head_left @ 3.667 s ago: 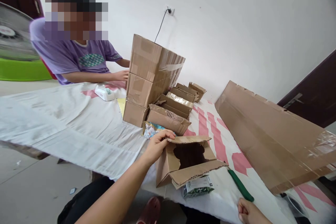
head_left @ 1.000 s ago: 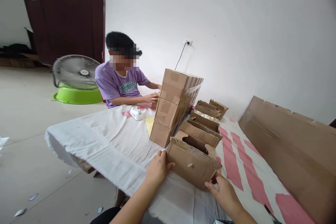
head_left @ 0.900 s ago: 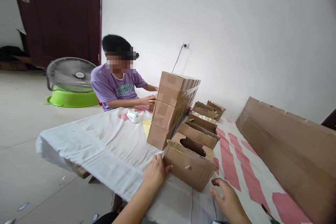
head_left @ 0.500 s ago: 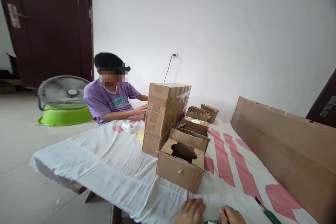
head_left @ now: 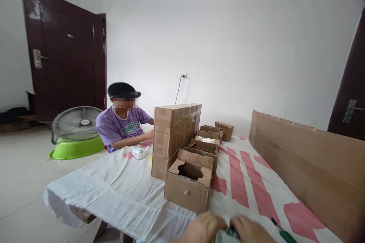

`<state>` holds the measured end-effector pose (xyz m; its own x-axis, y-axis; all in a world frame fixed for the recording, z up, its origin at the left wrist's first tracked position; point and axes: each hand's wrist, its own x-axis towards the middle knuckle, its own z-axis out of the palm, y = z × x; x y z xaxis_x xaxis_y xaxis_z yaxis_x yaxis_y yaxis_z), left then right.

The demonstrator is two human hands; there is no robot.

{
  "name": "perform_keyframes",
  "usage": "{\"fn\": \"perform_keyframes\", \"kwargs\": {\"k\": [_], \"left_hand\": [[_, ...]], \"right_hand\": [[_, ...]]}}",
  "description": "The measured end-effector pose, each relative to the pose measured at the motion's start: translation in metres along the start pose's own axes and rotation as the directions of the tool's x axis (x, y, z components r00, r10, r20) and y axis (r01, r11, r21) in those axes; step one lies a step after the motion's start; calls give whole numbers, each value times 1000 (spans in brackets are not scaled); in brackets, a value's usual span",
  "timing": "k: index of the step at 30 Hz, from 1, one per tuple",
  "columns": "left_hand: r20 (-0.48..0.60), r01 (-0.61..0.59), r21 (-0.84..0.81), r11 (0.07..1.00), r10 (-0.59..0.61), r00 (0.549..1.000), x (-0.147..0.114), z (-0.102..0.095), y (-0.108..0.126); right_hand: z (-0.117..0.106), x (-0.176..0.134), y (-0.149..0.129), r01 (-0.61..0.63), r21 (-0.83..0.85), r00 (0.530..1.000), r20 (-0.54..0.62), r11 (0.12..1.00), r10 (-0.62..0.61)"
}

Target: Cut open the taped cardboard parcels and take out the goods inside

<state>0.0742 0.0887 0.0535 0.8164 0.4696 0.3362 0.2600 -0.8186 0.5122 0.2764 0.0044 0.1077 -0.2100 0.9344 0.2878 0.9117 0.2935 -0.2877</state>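
Green packet (head_left: 227,237) (long axis and facing unclear) is held by left hand (head_left: 203,228) and right hand (head_left: 251,229), fingers (head_left: 218,221) curled.

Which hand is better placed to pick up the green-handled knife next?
Probably the right hand: the green-handled knife lies to its right, while the left hand is farther away, across the green-and-white packet. Both hands are at the packet, but blur hides their grip.

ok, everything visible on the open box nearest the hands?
The open box looks like brown corrugated cardboard, with a dark, ragged opening on top and a small pale spot on its front. Its front rim is uneven. It stands upright on the cloth, beside the stacked cartons; contact with them is unclear.
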Motion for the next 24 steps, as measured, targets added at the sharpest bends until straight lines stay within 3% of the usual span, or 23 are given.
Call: {"fn": "perform_keyframes", "kwargs": {"k": [1, 2, 5, 7, 9, 12, 15, 16, 17, 19, 20, 22, 24], "left_hand": [[-76, -33, 28, 999, 35, 997, 9, -28, 9], [-182, -83, 111, 990, 102, 978, 21, -58, 17], [-349, 17, 361, 932, 118, 930, 71, -147, 36], [-375, 79, 413, 907, 90, 923, 103, -189, 41], [-399, 124, 449, 885, 74, 914, 117, -208, 44], [-430, 129, 482, 867, 106, 896, 88, -190, 51], [-359, -17, 514, 858, 233, 904, 15, -132, 48], [-329, -98, 530, 842, 310, 892, -11, -109, 42], [-283, -159, 521, 839, 345, 895, -34, -87, 34], [-187, -244, 472, 847, 367, 911, -69, -53, 14], [-155, -227, 424, 877, 317, 936, -80, -43, 4], [-144, -74, 314, 947, 125, 982, -92, -35, -13], [-189, 133, 208, 969, -93, 977, -94, -39, -27]], "right_hand": [[-26, 17, -6, 75, -44, 997, 4, 996, -75], [-53, 37, -12, 184, -223, 983, 18, 957, -185], [-116, 112, -28, 207, -319, 961, -111, 925, -254], [-136, 157, -35, 198, -348, 948, -170, 916, -270], [-139, 178, -40, 184, -366, 927, -243, 912, -285], [-115, 152, -41, 225, -382, 884, -307, 896, -353], [-60, 82, -31, 356, -406, 827, -282, 842, -486], [-37, 59, -26, 420, -420, 795, -258, 804, -550], [-13, 39, -21, 514, -446, 727, -228, 733, -648], [31, 14, -16, 570, -439, 694, -195, 695, -693], [50, 10, -16, 559, -382, 742, -167, 736, -650], [77, 15, -23, 500, -236, 840, -102, 833, -533], [94, 33, -35, 411, -106, 909, -32, 905, -416]]}}
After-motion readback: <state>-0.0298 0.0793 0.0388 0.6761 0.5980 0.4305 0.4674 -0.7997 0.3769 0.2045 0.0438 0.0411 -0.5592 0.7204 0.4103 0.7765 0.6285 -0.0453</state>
